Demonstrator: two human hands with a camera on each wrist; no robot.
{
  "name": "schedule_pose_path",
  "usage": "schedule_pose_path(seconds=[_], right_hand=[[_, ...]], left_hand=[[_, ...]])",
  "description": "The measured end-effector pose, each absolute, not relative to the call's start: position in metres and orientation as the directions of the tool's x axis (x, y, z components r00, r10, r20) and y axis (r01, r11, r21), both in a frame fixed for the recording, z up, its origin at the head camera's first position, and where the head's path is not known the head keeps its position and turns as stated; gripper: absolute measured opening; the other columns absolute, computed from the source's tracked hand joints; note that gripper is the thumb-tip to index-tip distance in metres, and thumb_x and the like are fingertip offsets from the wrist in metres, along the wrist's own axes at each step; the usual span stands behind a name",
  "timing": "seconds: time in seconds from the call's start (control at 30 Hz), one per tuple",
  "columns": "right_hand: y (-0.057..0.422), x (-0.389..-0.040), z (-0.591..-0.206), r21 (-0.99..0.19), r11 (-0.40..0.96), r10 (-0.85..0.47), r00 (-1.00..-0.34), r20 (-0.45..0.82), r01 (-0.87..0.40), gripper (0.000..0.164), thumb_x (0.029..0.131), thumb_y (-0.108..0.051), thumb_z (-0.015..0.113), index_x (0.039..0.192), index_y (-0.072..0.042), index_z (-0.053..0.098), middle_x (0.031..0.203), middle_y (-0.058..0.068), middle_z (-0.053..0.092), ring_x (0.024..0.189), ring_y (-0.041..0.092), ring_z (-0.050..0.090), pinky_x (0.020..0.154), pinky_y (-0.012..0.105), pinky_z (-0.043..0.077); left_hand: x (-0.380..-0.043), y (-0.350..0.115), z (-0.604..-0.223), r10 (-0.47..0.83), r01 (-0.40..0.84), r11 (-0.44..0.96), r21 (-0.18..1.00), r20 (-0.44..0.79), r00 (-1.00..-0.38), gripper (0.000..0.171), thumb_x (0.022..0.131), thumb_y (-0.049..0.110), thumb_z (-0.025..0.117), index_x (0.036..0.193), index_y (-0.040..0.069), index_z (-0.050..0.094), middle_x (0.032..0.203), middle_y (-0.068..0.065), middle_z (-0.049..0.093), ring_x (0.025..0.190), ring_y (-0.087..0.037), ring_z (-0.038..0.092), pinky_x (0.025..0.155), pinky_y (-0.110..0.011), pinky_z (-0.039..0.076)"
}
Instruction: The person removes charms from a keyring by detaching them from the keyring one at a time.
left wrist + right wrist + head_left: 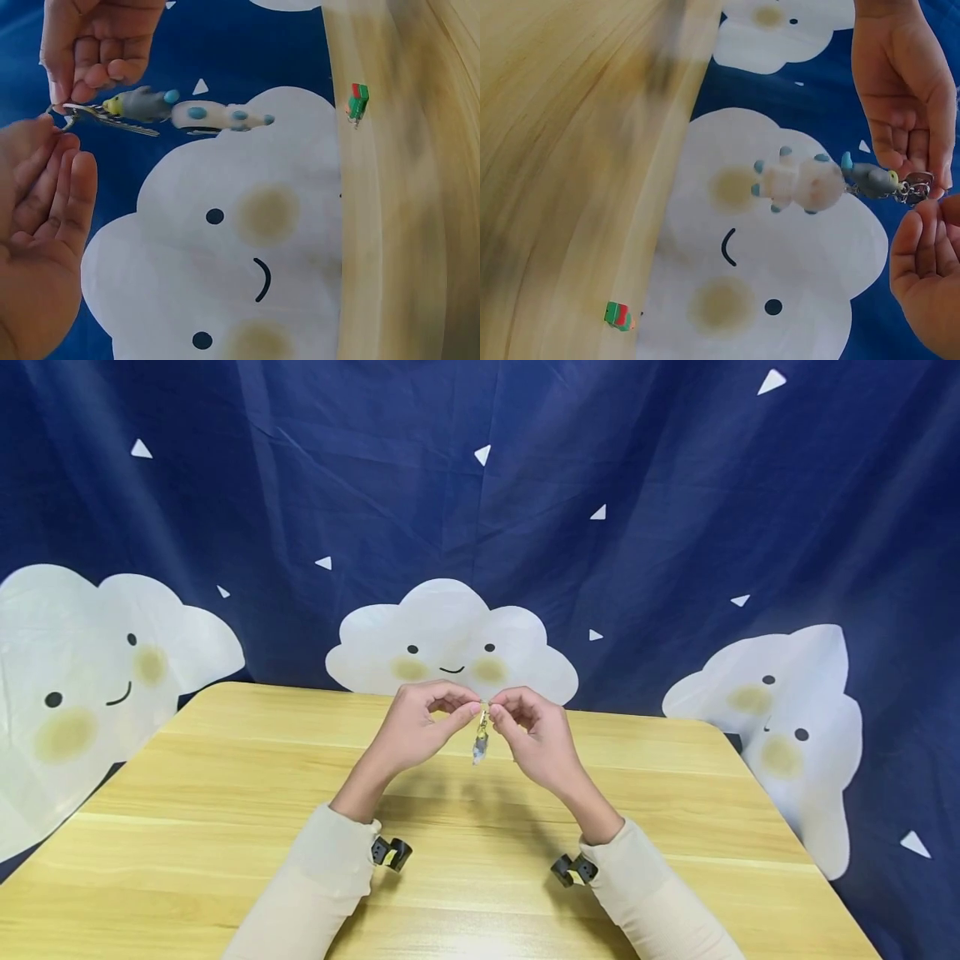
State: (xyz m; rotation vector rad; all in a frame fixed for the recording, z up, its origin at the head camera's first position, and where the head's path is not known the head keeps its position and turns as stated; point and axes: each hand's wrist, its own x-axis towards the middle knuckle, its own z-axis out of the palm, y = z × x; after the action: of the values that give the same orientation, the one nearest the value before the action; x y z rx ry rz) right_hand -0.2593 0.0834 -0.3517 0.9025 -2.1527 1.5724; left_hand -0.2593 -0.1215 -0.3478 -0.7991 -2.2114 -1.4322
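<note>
Both hands meet above the far half of the table. The thumb and fingertips of my left hand [420, 727] pinch one side of a metal key ring [69, 124]. My right hand [542, 739] pinches the ring's other side, fingertips close to the left ones. Below the ring hang silvery metal pieces, a small grey figure [142, 103] with a yellow head and blue tip, and a whitish figure [799, 184] with blue spots. In the head view the charms [480, 747] dangle between the hands, clear of the table.
A small green and red piece [358, 103] with a bit of chain lies near the far edge of the wooden table [225, 793]; the head view does not show it. Behind the table hangs a dark blue cloth [420, 485] with clouds. Each sleeve carries a black wrist camera [392, 853].
</note>
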Motion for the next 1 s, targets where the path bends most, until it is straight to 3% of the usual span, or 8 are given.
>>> schedule_pose_path(seconds=[0.27,0.5,0.73,1.0], right_hand=[[0.086,-0.259,-0.350,-0.720,0.205,-0.297,-0.743,0.600,-0.663,0.008,0.101,-0.008,0.066,0.101,-0.002,0.070,0.084,0.010,0.069,0.075,0.017,0.064,0.069,0.027,0.055],[0.086,-0.259,-0.350,-0.737,0.173,-0.303,-0.747,0.591,-0.653,0.010,0.101,-0.009,0.066,0.103,-0.001,0.070,0.088,0.021,0.069,0.077,0.019,0.065,0.072,0.026,0.056],[0.086,-0.262,-0.353,-0.707,0.195,-0.324,-0.725,0.608,-0.680,0.010,0.100,-0.009,0.066,0.103,-0.001,0.071,0.088,0.011,0.072,0.076,0.018,0.064,0.071,0.028,0.055],[0.087,-0.262,-0.353,-0.684,0.189,-0.333,-0.702,0.630,-0.704,0.007,0.100,-0.007,0.066,0.101,-0.003,0.071,0.088,0.014,0.071,0.073,0.018,0.062,0.067,0.028,0.053]], left_hand=[[-0.259,-0.117,-0.347,0.247,0.668,0.360,0.651,0.624,-0.741,0.010,0.097,0.017,0.073,0.101,0.010,0.078,0.093,0.003,0.077,0.081,-0.010,0.070,0.074,-0.032,0.058],[-0.258,-0.115,-0.346,0.201,0.679,0.368,0.635,0.659,-0.725,0.008,0.097,0.015,0.073,0.099,0.009,0.078,0.090,0.003,0.077,0.080,-0.009,0.071,0.072,-0.030,0.058],[-0.256,-0.113,-0.345,0.156,0.681,0.318,0.660,0.672,-0.724,0.009,0.097,0.014,0.073,0.101,0.008,0.077,0.089,0.002,0.077,0.080,-0.011,0.070,0.072,-0.029,0.058],[-0.257,-0.111,-0.346,0.154,0.683,0.302,0.665,0.673,-0.724,0.008,0.097,0.011,0.072,0.102,0.005,0.075,0.090,-0.001,0.076,0.079,-0.012,0.070,0.072,-0.028,0.059]])
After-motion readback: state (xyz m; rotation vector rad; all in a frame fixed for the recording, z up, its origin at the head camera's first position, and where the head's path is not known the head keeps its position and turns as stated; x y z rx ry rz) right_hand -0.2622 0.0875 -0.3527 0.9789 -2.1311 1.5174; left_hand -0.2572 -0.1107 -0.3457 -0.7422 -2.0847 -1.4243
